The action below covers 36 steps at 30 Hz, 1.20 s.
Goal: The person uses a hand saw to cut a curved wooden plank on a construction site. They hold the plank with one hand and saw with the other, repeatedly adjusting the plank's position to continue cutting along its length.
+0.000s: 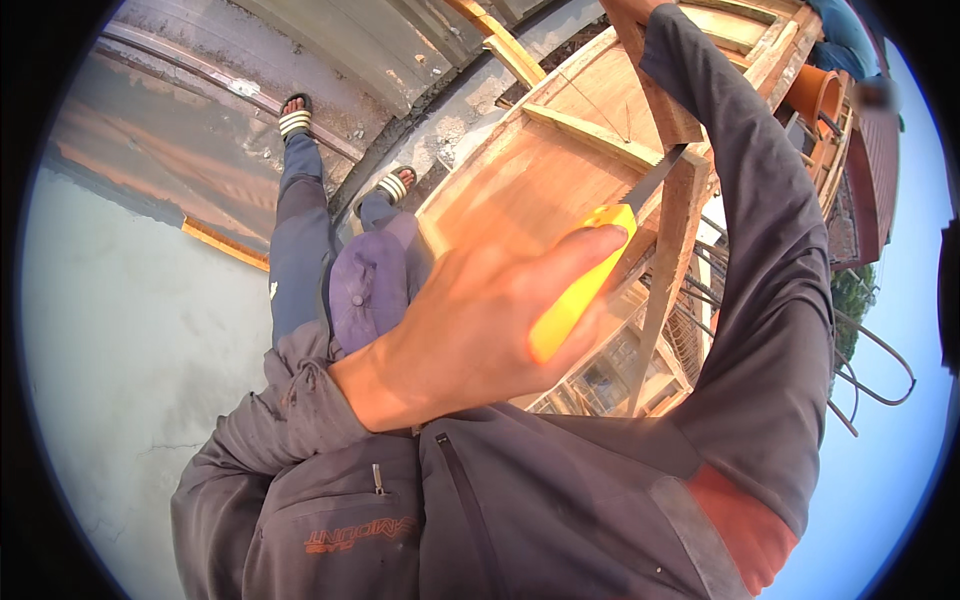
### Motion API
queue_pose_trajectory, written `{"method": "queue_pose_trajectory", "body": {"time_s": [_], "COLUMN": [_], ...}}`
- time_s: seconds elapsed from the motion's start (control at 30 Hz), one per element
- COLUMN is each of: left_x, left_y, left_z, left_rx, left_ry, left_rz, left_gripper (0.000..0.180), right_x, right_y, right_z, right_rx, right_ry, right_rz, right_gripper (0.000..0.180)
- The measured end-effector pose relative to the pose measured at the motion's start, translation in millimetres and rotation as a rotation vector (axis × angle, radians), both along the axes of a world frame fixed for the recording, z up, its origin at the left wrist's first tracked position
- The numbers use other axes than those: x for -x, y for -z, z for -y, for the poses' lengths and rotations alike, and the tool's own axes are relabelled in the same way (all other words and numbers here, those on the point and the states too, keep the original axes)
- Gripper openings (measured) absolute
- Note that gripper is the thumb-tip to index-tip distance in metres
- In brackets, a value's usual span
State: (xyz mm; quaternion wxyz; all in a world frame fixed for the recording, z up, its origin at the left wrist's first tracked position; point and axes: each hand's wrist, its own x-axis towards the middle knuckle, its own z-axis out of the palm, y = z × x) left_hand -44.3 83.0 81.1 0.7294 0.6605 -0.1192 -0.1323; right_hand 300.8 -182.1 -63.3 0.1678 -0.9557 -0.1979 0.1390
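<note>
My left hand grips the yellow handle of a handsaw, index finger stretched along it. The saw's toothed blade slants up to the right and meets an upright wooden post. My right arm, in a grey sleeve, reaches up along the right side. Only a sliver of my right hand shows at the top edge, where it lies on the top of that post; its fingers are cut off by the frame.
Below the saw is an open plywood formwork box with timber battens. My sandalled feet stand on concrete ledges. A purple cap-like object sits by my legs. An orange pipe, bent rebar and another person's blue sleeve lie to the right.
</note>
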Motion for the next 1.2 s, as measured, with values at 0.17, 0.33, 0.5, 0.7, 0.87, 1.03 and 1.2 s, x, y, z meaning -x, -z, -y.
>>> {"method": "queue_pose_trajectory", "body": {"time_s": [0.17, 0.33, 0.5, 0.7, 0.87, 1.03, 1.2], "left_x": [-80, 8, -75, 34, 59, 26, 26], "left_y": [39, 6, 48, 46, 72, 102, 117], "left_z": [103, -2, 125, -45, -135, -169, -198], "left_rx": [-0.183, -0.083, -0.234, -0.299, -0.561, -0.515, -0.466], "left_ry": [0.038, -0.025, 0.017, 0.138, -0.019, -0.339, -0.522], "left_rz": [0.113, 0.116, 0.21, -0.158, -0.331, -0.463, -0.64], "left_gripper": [0.052, 0.053, 0.042, 0.051, 0.048, 0.049, 0.049], "right_x": [2, 13, 16, -3, -12, 11, 14], "right_y": [-16, 7, -27, -32, 15, 59, 109], "right_z": [-56, -12, -60, -72, -31, -11, 54], "right_rx": [0.022, 0.068, 0.149, 0.133, 0.443, 0.733, 0.77], "right_ry": [-0.085, -0.032, -0.077, -0.103, -0.211, -0.107, -0.071], "right_rz": [-0.022, 0.019, -0.001, 0.034, 0.125, -0.063, -0.185], "right_gripper": [0.089, 0.088, 0.092, 0.079, 0.076, 0.083, 0.082]}}
